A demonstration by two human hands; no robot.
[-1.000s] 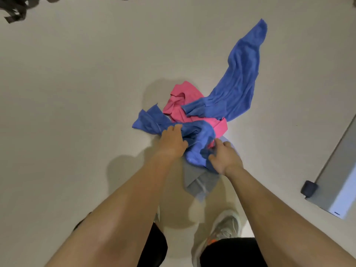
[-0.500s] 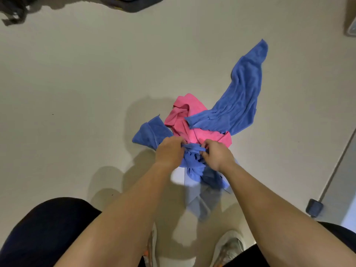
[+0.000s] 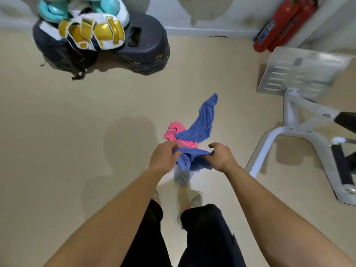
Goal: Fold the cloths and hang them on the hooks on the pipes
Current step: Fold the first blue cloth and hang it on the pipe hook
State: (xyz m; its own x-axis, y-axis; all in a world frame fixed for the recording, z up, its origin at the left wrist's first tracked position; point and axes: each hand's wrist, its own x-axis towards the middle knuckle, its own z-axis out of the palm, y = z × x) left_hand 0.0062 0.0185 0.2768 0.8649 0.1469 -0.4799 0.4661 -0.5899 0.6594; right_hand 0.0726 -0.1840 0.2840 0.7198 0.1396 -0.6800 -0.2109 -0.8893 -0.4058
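Note:
A blue cloth hangs between my two hands above the beige floor. My left hand grips its left end. My right hand pinches its right end, and the cloth's top edge is stretched between them. Under the held cloth a pale grey-blue cloth lies on the floor. Farther off on the floor lie a pink cloth and, partly over it, a second blue cloth stretched toward the upper right. No hooks or pipes are in view.
A dark bag with a white, gold and teal object on it stands at the far left next to a black stool. A red fire extinguisher leans at the wall. A white metal frame with a perforated plate stands at the right.
I have straightened up and the pile looks smaller. Both hands have lifted the blue cloth off the pile and moved apart, stretching its edge. The room's far side has come into view.

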